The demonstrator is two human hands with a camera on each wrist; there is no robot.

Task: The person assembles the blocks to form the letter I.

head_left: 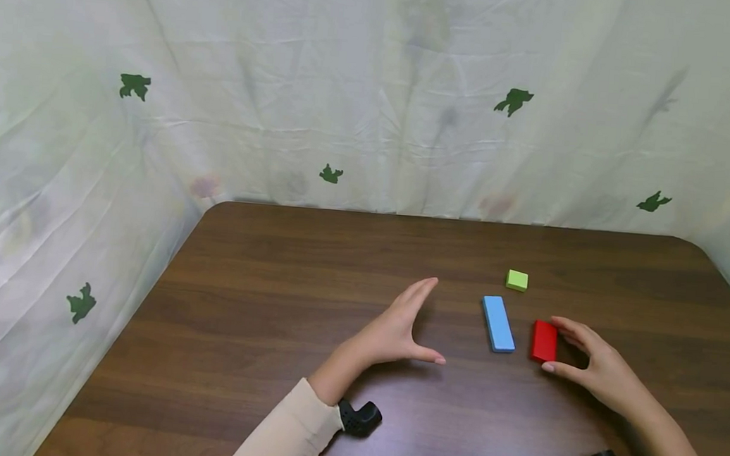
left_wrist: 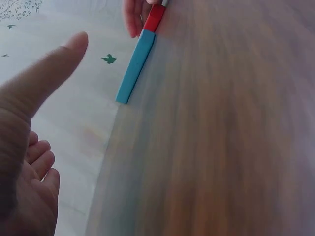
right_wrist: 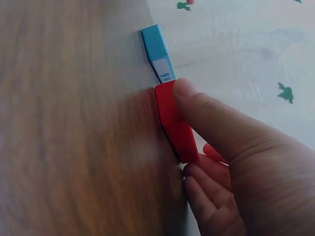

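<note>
On the right of the table in the head view, my right hand [head_left: 603, 365] holds a red block [head_left: 544, 341] at its edges, thumb at the near end and fingers at the far end. The right wrist view has the thumb against the red block [right_wrist: 174, 120], with the fingertips at its other end. A long blue block [head_left: 499, 324] lies just left of the red one. Farther back sits a small lime green block [head_left: 517, 280]. My left hand [head_left: 392, 332] hovers left of the blue block, thumb and fingers spread wide, with nothing between them.
The blocks lie on a dark brown wooden table [head_left: 259, 284] with rounded far corners. Behind and to the left hangs a pale curtain [head_left: 374, 101] with green leaf-like shapes. Black devices sit on both wrists, one at the left wrist [head_left: 360, 419].
</note>
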